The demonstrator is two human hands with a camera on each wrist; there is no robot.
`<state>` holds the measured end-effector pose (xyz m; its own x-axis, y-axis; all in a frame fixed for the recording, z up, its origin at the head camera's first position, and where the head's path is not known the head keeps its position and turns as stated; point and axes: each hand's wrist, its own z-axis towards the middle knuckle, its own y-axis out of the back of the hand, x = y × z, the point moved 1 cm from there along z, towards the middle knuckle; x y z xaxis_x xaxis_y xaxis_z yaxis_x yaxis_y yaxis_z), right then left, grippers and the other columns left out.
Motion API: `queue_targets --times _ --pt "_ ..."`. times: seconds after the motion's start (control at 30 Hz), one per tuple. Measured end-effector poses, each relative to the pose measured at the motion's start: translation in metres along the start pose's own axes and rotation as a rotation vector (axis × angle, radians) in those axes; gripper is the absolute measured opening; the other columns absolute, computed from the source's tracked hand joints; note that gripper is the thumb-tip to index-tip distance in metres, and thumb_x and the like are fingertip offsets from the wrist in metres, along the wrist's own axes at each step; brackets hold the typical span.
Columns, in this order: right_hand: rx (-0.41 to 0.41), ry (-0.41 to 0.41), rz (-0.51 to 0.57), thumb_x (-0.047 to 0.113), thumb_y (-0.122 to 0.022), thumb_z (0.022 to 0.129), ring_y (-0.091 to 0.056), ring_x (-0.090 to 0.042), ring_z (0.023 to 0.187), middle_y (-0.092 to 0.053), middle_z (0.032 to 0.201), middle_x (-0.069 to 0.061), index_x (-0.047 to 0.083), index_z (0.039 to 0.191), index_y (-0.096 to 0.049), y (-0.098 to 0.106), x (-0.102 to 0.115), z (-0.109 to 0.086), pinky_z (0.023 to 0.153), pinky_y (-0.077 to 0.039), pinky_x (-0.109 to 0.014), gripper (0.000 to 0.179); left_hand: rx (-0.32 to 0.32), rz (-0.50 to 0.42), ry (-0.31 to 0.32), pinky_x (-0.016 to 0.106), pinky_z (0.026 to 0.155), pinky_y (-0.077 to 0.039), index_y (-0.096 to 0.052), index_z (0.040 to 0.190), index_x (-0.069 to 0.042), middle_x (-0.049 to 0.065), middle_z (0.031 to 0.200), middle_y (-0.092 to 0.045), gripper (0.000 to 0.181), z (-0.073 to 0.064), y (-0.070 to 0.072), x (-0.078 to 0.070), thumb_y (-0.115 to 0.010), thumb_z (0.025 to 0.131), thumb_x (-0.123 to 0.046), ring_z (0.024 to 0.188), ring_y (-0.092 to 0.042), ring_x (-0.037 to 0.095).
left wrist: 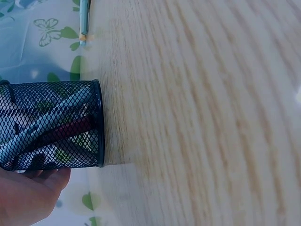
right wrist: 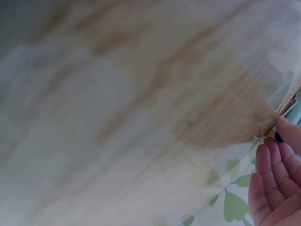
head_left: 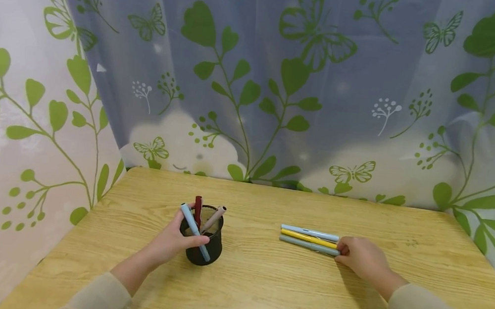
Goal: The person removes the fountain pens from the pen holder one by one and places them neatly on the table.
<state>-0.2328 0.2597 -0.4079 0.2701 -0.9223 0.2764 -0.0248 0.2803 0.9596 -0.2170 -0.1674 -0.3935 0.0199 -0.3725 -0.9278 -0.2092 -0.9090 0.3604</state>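
Observation:
A black mesh pen cup (head_left: 216,247) stands upright on the left part of the table. My left hand (head_left: 172,242) grips it round its side, thumb across the front. Inside lean a light blue pen (head_left: 189,216), a dark red pen (head_left: 198,209) and a greyish-pink pen (head_left: 214,219); the left wrist view shows pens through the mesh. Farther right, a pale blue pen (head_left: 307,232), a yellow pen (head_left: 304,237) and a grey-green pen (head_left: 306,244) lie side by side. My right hand (head_left: 363,257) pinches their right ends, its fingers partly covering them.
The wooden table (head_left: 253,284) ends at the back against a curtain (head_left: 250,125) printed with leaves and butterflies. Similar patterned fabric (head_left: 15,152) hangs along the left side. Bare wood lies between the cup and the three pens.

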Motion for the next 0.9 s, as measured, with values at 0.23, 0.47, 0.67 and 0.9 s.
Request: queue_targets --times 0.23,0.47,0.67,0.9 --pt "-0.006 -0.003 -0.005 0.015 -0.077 0.075 -0.059 -0.015 0.072 -0.063 0.079 0.003 0.01 0.086 -0.066 -0.0011 -0.002 -0.0006 0.063 -0.049 -0.036 0.016 -0.008 0.01 -0.008 0.059 0.097 -0.03 -0.015 0.148 -0.017 0.019 0.152 -0.014 0.091 -0.0012 -0.0002 -0.0017 -0.074 0.081 -0.029 0.136 -0.014 0.043" --pt "-0.009 -0.002 -0.008 0.016 -0.077 0.075 -0.06 -0.016 0.072 -0.064 0.079 0.002 0.009 0.086 -0.066 0.001 -0.0018 -0.0026 0.064 -0.049 -0.037 0.017 -0.007 0.001 -0.003 0.059 0.098 -0.029 -0.015 0.148 -0.017 0.019 0.152 -0.013 0.093 -0.0004 -0.0004 -0.0004 -0.076 0.079 -0.032 0.136 -0.014 0.042" --pt "-0.013 -0.011 0.002 0.019 -0.077 0.075 -0.061 -0.017 0.073 -0.065 0.08 0.001 0.009 0.087 -0.066 0.0035 -0.0031 -0.0047 0.064 -0.049 -0.038 0.019 -0.007 -0.008 0.001 0.059 0.098 -0.029 -0.014 0.149 -0.018 0.018 0.152 -0.011 0.095 0.0001 -0.001 0.0007 -0.076 0.079 -0.032 0.136 -0.014 0.042" --pt "-0.007 -0.016 0.027 0.019 -0.077 0.076 -0.061 -0.018 0.074 -0.065 0.081 0.001 0.008 0.087 -0.066 0.0042 -0.0062 -0.0044 0.064 -0.049 -0.038 0.019 -0.002 -0.006 -0.008 0.059 0.098 -0.029 -0.013 0.149 -0.016 0.02 0.152 -0.012 0.095 -0.0011 -0.0006 -0.001 -0.075 0.079 -0.033 0.136 -0.013 0.043"
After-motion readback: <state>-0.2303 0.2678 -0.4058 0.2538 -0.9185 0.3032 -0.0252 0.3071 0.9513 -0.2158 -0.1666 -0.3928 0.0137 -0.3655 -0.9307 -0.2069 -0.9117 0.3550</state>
